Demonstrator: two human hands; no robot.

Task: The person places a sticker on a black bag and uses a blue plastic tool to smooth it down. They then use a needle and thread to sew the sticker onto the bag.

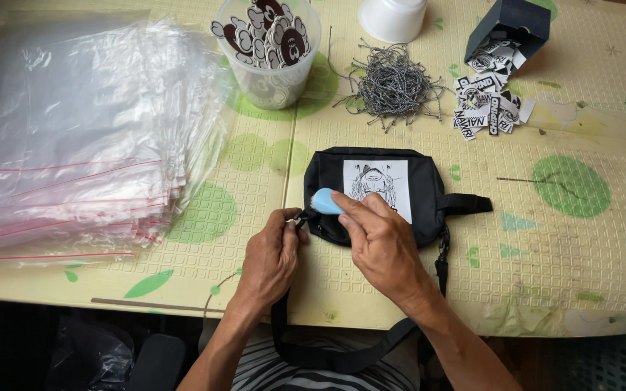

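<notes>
A small black pouch bag point(429, 195) lies flat on the table with a white printed card point(389, 181) on its front. Its black strap point(342, 355) loops down over the table edge toward my lap. My left hand point(269, 261) pinches the zipper pull at the bag's left end. My right hand point(382, 242) rests on the bag and grips a small light-blue object point(325, 202) against the bag's left side.
A stack of clear zip bags point(74, 137) fills the left. At the back stand a clear tub of brown-and-white tags point(269, 43), a pile of grey cords point(393, 83), a white cup point(393, 16), and a dark box point(512, 25) spilling printed labels point(488, 101).
</notes>
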